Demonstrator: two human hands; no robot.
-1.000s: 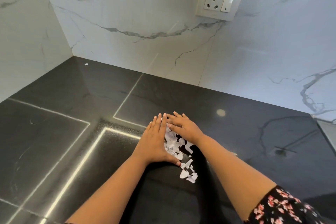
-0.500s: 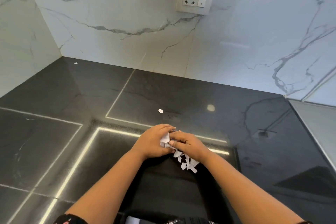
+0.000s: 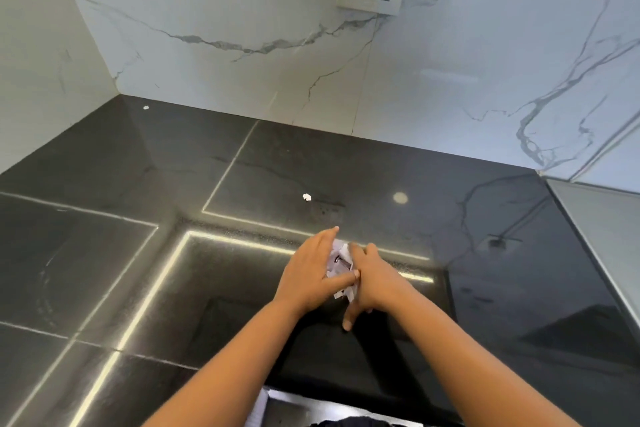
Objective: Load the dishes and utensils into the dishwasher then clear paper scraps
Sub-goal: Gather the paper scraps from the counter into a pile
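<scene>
Left hand [image 3: 310,276] and right hand [image 3: 379,282] clasp the gathered paper scraps [image 3: 339,258], grip pressed together. Beyond them, two stray scraps [image 3: 307,197] lie uncollected on the tabletop [image 3: 104,253].

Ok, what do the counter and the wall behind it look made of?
Counter: black polished stone, likely granite; it mirrors light strips sharply. Wall: glossy white marble or marble-look tile, judging by grey veins and a thin vertical joint.
</scene>
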